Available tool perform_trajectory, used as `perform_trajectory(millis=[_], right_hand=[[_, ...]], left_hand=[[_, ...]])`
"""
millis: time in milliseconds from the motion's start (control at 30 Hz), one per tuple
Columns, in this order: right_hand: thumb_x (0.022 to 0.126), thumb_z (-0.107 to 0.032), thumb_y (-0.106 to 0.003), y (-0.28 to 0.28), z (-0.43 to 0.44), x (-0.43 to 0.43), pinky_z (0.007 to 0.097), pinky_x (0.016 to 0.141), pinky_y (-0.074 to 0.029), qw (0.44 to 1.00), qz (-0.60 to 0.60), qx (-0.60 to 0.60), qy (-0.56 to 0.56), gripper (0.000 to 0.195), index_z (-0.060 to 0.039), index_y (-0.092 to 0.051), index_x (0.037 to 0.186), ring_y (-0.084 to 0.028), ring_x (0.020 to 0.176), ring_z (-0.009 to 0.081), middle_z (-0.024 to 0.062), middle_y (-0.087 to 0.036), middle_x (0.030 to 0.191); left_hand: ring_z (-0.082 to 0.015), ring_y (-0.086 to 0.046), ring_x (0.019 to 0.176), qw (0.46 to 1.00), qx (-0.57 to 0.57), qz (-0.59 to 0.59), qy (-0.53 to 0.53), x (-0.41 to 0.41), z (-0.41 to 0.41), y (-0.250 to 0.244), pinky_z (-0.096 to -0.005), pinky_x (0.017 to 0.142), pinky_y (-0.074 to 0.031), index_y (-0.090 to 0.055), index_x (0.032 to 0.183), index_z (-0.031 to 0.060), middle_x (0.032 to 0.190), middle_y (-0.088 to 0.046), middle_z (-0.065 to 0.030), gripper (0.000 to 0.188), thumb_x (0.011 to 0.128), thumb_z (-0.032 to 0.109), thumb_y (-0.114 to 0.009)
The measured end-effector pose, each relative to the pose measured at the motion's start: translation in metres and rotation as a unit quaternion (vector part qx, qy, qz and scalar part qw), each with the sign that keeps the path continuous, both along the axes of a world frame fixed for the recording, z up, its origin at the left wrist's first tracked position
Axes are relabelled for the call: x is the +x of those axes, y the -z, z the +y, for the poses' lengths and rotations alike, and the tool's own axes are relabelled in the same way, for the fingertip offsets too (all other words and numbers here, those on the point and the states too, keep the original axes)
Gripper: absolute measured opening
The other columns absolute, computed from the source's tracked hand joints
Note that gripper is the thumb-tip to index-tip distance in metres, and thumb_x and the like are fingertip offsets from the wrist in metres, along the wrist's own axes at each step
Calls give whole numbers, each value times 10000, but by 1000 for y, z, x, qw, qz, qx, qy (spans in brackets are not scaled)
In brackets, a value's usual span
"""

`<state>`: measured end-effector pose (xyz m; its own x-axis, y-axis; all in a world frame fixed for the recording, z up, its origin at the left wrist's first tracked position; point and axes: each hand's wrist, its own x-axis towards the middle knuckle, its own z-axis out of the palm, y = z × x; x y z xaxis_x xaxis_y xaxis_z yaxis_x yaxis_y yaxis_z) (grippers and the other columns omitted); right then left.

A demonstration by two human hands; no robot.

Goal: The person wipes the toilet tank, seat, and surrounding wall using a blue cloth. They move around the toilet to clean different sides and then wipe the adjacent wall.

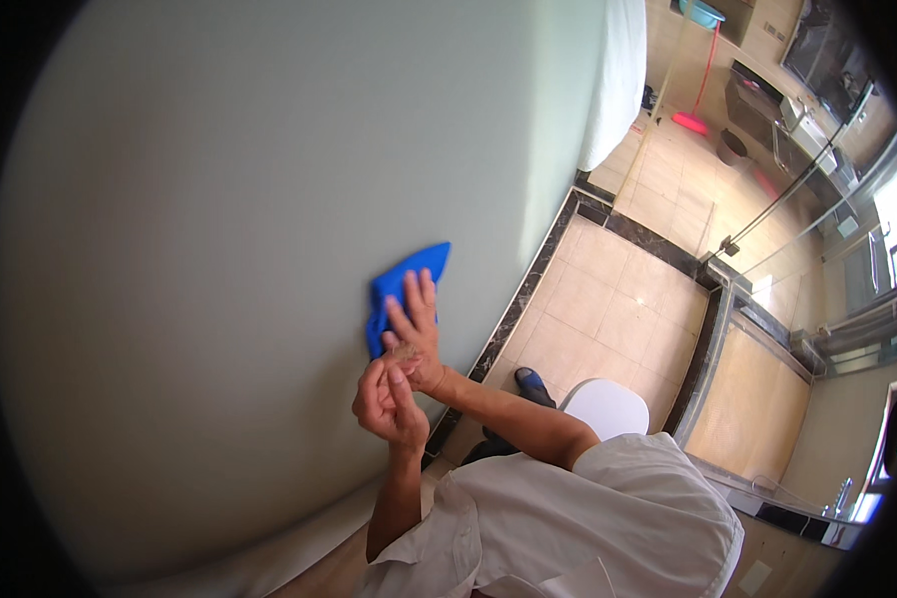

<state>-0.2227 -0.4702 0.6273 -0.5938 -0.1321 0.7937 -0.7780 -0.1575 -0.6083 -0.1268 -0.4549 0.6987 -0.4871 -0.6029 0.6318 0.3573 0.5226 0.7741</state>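
My right hand [418,321] lies with its fingers spread on a blue cloth [426,260], holding it flat against a large, smooth, pale grey-green panel [254,224]. The cloth's pointed corner sticks out past the fingertips, and part of its lower edge is bunched. Just below the right wrist is my left hand [392,400], its fingers curled in and its thumb laid against them. No object shows plainly in it. Its fingertips overlap the heel of the right hand in view, where the picture is blurred.
A white lid or seat [609,407] is beside my right arm, near a dark shoe [532,385]. Dark stone edging [523,303] runs along the panel's foot. White fabric [617,90] hangs at its far edge. Beyond are glass partitions, a pink broom [690,122] and a bucket [731,146].
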Motion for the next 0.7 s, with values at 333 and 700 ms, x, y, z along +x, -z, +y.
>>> perform_trajectory(millis=[333,700], right_hand=[[1032,-88,-458,-24,3,-150,512,1251,-112,978,-174,-78,81,502,-38,-426,1531,-176,1542,433,211,-251,1659],[1008,-135,-497,-82,10,-187,587,1227,-136,997,4,-52,65,521,-44,-452,1519,-207,1529,463,221,-287,1642]], left_hand=[[-227,-688,785,998,-9,-40,50,-57,2,3,-350,721,-591,-508,1305,-68,1012,-707,-196,317,1001,8,-562],[-221,-672,784,996,-80,-2,46,-112,-6,-17,-350,715,-589,-484,1313,-71,1012,-698,-195,328,1007,27,-555]])
